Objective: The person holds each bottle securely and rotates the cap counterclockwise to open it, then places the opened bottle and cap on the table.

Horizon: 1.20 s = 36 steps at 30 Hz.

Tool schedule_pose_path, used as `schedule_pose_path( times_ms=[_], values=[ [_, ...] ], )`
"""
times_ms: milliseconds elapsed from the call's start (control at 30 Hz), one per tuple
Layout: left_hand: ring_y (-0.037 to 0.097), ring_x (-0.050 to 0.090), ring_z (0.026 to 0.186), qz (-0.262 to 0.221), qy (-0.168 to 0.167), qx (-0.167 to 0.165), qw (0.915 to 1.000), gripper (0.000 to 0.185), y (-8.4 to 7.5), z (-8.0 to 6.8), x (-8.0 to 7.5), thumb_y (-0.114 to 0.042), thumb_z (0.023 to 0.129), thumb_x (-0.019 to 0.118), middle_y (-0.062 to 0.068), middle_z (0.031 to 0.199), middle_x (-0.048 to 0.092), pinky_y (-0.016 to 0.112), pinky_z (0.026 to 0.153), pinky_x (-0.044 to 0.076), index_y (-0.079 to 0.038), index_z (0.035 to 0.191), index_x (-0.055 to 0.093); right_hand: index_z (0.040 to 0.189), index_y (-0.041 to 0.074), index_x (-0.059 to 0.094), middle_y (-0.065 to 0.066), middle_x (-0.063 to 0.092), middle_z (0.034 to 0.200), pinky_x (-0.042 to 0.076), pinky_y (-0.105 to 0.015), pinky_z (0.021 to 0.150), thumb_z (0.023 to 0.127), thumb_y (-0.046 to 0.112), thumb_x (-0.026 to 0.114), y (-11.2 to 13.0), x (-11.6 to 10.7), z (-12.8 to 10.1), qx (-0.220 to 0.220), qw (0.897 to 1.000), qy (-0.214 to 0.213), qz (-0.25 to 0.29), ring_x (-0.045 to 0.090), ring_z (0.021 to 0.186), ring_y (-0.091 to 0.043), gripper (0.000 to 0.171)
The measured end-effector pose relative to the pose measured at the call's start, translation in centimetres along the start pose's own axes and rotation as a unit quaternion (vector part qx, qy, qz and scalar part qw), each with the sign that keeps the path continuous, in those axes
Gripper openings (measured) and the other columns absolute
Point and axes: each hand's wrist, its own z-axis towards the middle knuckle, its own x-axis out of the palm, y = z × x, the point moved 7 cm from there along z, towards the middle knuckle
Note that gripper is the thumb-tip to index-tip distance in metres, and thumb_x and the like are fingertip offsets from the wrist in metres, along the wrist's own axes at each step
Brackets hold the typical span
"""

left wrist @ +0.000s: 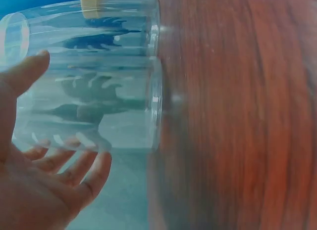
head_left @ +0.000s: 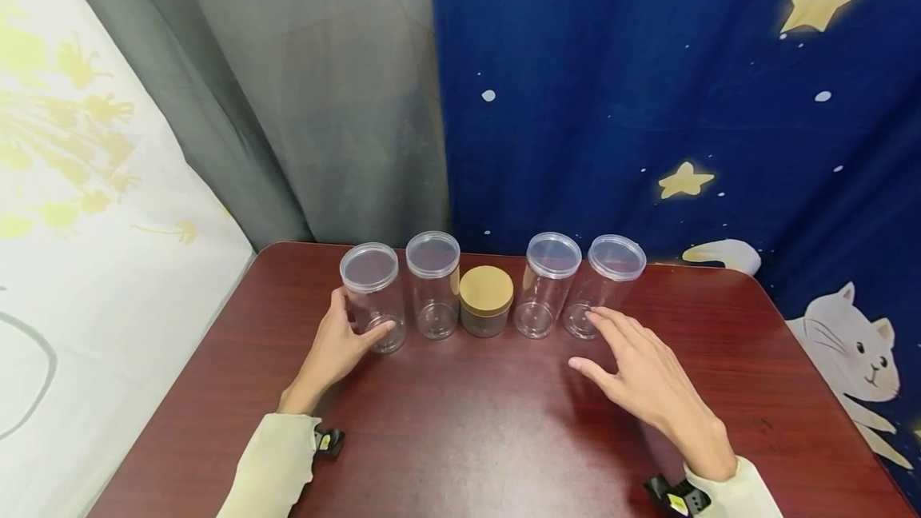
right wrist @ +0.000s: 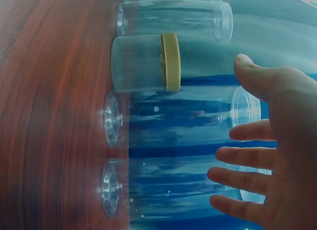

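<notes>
A tall clear jar (head_left: 372, 294) with a translucent lid stands upright at the left end of a row. My left hand (head_left: 336, 348) is spread loosely about it, thumb in front and fingers at its left side; whether they touch it is unclear. In the left wrist view, the fingertips (left wrist: 105, 160) lie close along the jar's wall. My right hand (head_left: 643, 370) is held with fingers spread, near the rightmost clear jar (head_left: 612, 274), holding nothing. In the right wrist view, its fingers (right wrist: 242, 178) overlap the lid end of that jar.
Between the end jars stand two more tall clear jars, one left (head_left: 434, 286) and one right (head_left: 547, 278) of a short gold-lidded jar (head_left: 486, 294). All are on a reddish-brown wooden table (head_left: 460, 430). Grey (head_left: 345, 86) and starry blue curtains (head_left: 561, 102) hang behind.
</notes>
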Motion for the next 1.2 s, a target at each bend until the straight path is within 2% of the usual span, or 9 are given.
schedule_pose_path(
  times_ms=[200, 333, 533, 767, 933, 1200],
  values=[
    [0.032, 0.055, 0.119, 0.019, 0.044, 0.017, 0.9987, 0.089, -1.0, -1.5, -0.2, -0.037, 0.08, 0.082, 0.016, 0.132, 0.05, 0.052, 0.098, 0.047, -0.005, 0.142, 0.027, 0.133, 0.007, 0.059, -0.012, 0.058, 0.136, 0.046, -0.052, 0.096, 0.08, 0.048, 0.077, 0.9, -0.3, 0.4, -0.014, 1.0, -0.008, 0.009, 0.057, 0.12, -0.033, 0.07],
    [0.029, 0.058, 0.117, 0.044, 0.069, 0.035, 0.996, 0.089, -2.3, -2.4, 0.1, -0.039, 0.079, 0.083, 0.014, 0.131, 0.054, 0.051, 0.097, 0.047, -0.009, 0.142, 0.027, 0.135, 0.007, 0.058, -0.011, 0.057, 0.138, 0.046, -0.052, 0.097, 0.08, 0.049, 0.077, 1.4, -0.4, 0.5, -0.017, 1.0, -0.008, 0.015, 0.057, 0.121, -0.032, 0.071],
    [0.022, 0.062, 0.109, 0.071, 0.089, 0.065, 0.9914, 0.086, -4.7, -3.4, 1.1, -0.039, 0.075, 0.086, 0.009, 0.128, 0.06, 0.045, 0.092, 0.05, -0.014, 0.139, 0.033, 0.136, 0.008, 0.057, -0.011, 0.056, 0.14, 0.045, -0.052, 0.099, 0.08, 0.05, 0.077, 2.6, -0.5, 0.8, -0.021, 0.999, -0.005, 0.026, 0.055, 0.124, -0.032, 0.073],
    [0.016, 0.061, 0.108, 0.078, 0.105, 0.105, 0.9859, 0.087, -7.6, -3.6, 2.3, -0.042, 0.072, 0.087, 0.002, 0.127, 0.059, 0.042, 0.091, 0.05, -0.019, 0.138, 0.035, 0.137, 0.01, 0.057, -0.009, 0.054, 0.141, 0.045, -0.05, 0.1, 0.081, 0.052, 0.076, 3.8, -0.8, 1.4, -0.033, 0.999, -0.009, 0.036, 0.054, 0.126, -0.029, 0.073],
    [0.014, 0.06, 0.108, 0.087, 0.109, 0.134, 0.9811, 0.089, -9.2, -3.6, 3.0, -0.044, 0.071, 0.087, 0.001, 0.126, 0.059, 0.04, 0.091, 0.051, -0.018, 0.139, 0.036, 0.138, 0.011, 0.056, -0.007, 0.054, 0.142, 0.045, -0.049, 0.101, 0.081, 0.053, 0.075, 4.4, -1.1, 1.7, -0.042, 0.998, -0.014, 0.038, 0.054, 0.126, -0.027, 0.073],
    [0.013, 0.056, 0.115, 0.096, 0.125, 0.151, 0.9759, 0.097, -10.2, -3.4, 4.2, -0.045, 0.072, 0.085, -0.002, 0.131, 0.056, 0.041, 0.097, 0.049, -0.02, 0.149, 0.032, 0.138, 0.011, 0.056, -0.007, 0.054, 0.141, 0.046, -0.049, 0.1, 0.08, 0.052, 0.076, 4.9, -1.5, 2.0, -0.049, 0.998, -0.024, 0.044, 0.055, 0.124, -0.028, 0.074]
  ],
)
